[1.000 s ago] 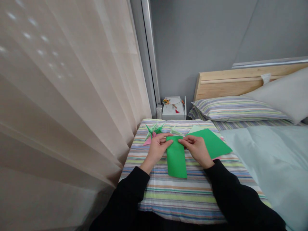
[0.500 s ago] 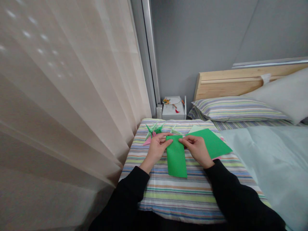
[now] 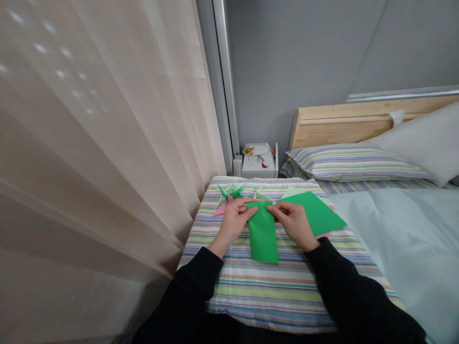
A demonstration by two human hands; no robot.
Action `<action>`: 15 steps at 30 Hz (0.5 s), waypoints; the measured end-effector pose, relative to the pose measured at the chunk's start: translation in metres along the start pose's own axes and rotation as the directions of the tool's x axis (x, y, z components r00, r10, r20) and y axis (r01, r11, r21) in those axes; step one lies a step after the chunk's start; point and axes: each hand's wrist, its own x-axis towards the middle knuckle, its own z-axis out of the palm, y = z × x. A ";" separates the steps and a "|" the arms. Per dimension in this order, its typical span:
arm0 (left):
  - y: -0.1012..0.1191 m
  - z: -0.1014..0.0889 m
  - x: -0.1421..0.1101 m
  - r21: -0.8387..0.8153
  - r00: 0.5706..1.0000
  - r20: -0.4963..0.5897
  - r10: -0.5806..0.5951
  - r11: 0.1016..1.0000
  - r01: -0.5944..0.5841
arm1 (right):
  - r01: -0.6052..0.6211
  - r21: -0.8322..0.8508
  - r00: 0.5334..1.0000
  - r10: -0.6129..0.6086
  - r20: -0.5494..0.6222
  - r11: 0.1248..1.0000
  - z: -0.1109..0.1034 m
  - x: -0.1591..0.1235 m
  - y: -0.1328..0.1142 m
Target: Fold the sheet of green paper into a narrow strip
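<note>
Over the striped cloth [image 3: 272, 291], beside pleated curtains [image 3: 143, 119], a smooth green rectangle of paper [image 3: 263, 239] is being pinched at its far corners by left hand [image 3: 234, 222] and right hand [image 3: 292, 223].

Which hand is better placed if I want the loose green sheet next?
Right, probably: the right hand is beside the loose green sheet, while the left hand is across the held green strip. Both pinch its top edge, so the right must let go first.
</note>
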 end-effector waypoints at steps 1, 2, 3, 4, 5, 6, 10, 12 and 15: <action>0.000 0.000 0.000 0.009 1.000 -0.012 0.001 1.000 -0.001 | 0.008 -0.015 1.000 -0.008 0.001 1.000 0.000 0.000 0.001; -0.001 0.000 0.000 0.022 1.000 -0.026 0.002 1.000 -0.001 | 0.016 -0.032 1.000 -0.016 0.002 0.999 -0.001 0.000 0.002; -0.001 0.001 0.000 0.033 0.999 -0.044 0.003 0.999 -0.002 | 0.023 -0.048 1.000 -0.023 0.005 0.999 -0.001 0.000 0.004; -0.001 0.001 0.000 0.042 0.998 -0.061 0.005 0.999 -0.003 | 0.030 -0.064 1.000 -0.029 0.009 0.998 -0.001 0.000 0.005; 0.000 0.002 0.000 0.046 0.997 -0.074 0.007 0.999 -0.003 | 0.035 -0.076 0.999 -0.034 0.015 0.997 -0.001 0.000 0.006; 0.000 0.002 -0.001 0.050 0.997 -0.080 0.008 0.999 -0.004 | 0.038 -0.086 0.999 -0.036 0.023 0.996 -0.001 0.000 0.006; 0.006 0.005 -0.002 0.078 0.998 -0.053 0.012 0.997 -0.008 | 0.029 -0.094 0.997 -0.022 0.076 0.995 -0.001 0.000 0.006; 0.008 0.005 -0.003 0.081 0.999 -0.046 0.003 0.997 0.001 | 0.016 -0.089 0.996 -0.008 0.093 0.996 0.000 0.000 0.005; 0.006 0.003 -0.002 0.065 0.999 -0.024 -0.026 0.998 0.027 | 0.005 -0.080 0.995 0.003 0.102 0.997 -0.001 0.001 0.006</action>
